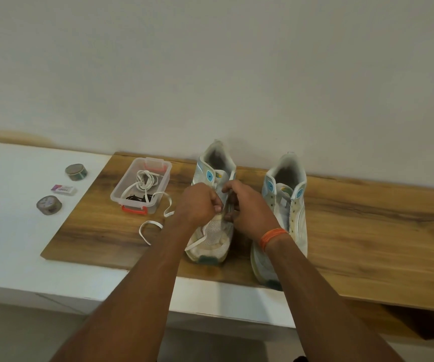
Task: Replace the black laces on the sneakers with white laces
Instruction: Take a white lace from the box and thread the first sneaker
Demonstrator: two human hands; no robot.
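While the left hand (197,202) pinches a white lace (153,226), the right hand (247,207) grips the left shoe (214,239) beside it.

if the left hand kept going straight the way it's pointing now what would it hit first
Most likely the left sneaker. The left hand already sits over its lacing area, pinching the white lace, fingers aimed at the tongue. The right hand is close beside it; depth is unclear.

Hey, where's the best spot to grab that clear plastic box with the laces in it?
Take the clear plastic box by its two long side walls, coming from above. It sits upright and lidless, so the rim is exposed. Mind the white lace trailing over its near corner onto the wooden board.
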